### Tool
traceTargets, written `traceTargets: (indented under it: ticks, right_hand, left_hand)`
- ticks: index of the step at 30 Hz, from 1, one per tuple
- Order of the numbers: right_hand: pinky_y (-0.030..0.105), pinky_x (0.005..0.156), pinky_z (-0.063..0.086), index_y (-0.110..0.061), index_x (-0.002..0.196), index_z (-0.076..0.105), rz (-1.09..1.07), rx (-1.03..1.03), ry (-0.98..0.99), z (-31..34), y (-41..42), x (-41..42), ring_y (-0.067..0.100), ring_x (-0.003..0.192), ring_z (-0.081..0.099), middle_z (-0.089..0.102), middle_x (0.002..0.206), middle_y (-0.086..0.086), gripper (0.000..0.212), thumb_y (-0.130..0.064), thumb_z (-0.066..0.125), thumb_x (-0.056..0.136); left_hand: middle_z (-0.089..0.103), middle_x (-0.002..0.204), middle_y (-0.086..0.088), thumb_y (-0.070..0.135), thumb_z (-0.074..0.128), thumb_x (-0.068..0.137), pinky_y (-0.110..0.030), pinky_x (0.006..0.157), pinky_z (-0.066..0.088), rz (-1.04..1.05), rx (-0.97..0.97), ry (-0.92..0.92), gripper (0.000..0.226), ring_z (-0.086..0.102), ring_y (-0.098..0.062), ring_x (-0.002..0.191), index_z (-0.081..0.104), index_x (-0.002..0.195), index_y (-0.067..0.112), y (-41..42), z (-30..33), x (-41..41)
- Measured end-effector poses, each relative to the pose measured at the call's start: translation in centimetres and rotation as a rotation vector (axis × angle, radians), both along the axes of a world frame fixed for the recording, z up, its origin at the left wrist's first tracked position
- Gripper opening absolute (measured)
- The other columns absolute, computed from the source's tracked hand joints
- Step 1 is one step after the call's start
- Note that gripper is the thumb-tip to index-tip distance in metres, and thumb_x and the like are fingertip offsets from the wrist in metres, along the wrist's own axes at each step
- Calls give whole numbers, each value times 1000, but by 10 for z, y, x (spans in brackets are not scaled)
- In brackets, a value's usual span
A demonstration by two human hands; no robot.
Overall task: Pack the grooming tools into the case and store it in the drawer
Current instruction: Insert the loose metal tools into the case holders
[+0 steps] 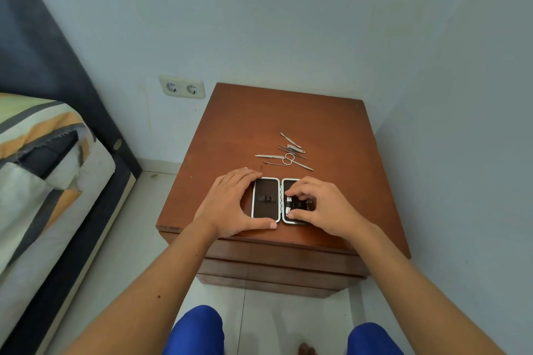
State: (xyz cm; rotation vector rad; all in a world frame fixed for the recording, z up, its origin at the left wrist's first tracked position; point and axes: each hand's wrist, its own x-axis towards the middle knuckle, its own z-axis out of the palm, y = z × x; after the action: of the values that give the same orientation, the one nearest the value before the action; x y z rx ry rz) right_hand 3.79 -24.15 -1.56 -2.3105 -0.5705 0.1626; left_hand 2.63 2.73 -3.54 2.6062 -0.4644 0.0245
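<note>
Brown wooden worktop at frame centre carries the case, lying open and flat near the front edge, hinge and long axis running front to back. Left hand braces its left half, grasping nothing. Right hand fingers the right half's straps; grip contents indeterminate. Tools lie loose just behind. Packing barely begun; drawer shut.
</note>
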Motion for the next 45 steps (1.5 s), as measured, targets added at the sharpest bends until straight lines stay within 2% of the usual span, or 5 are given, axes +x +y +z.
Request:
traceTargets:
  ticks: [7, 16, 31, 40, 45]
  right_hand:
    - [21, 93, 56, -21, 114, 78, -20, 91, 73, 3, -1, 4, 10, 100, 69, 69, 115, -9, 38, -17, 90, 78]
    - [17, 75, 50, -23, 100, 83, -463, 152, -107, 16, 17, 70, 5, 81, 65, 77, 98, -7, 11, -23, 80, 90]
    - [36, 89, 50, -20, 112, 81, -321, -213, -128, 6, 25, 128, 19, 95, 59, 60, 103, -2, 17, -21, 71, 98]
    - [22, 74, 49, -27, 106, 70, -412, 96, -76, 23, 18, 103, 6, 81, 61, 69, 95, -5, 12, -18, 70, 98]
    - [26, 78, 54, -29, 113, 74, -312, 237, 61, 25, 8, 60, 11, 83, 67, 74, 93, -4, 20, -17, 67, 100]
  left_hand:
    - [38, 163, 14, 103, 59, 61, -41, 127, 24, -2, -1, 13, 118, 30, -10, 152, 38, 156, 36, 0, 0, 1]
    - [37, 162, 16, 102, 59, 61, -40, 127, 23, -7, -8, 8, 117, 27, -7, 153, 37, 155, 37, 0, 2, 1]
    - [33, 165, 16, 102, 57, 63, -42, 128, 20, -16, 5, 35, 117, 23, -7, 154, 33, 157, 38, 0, 1, 2]
    - [34, 164, 16, 103, 56, 62, -42, 128, 20, -12, 3, 25, 117, 24, -6, 154, 34, 156, 37, 1, 1, 2]
    - [37, 163, 16, 104, 55, 61, -42, 127, 22, -8, 0, 10, 117, 27, -7, 153, 37, 155, 37, 0, 1, 2]
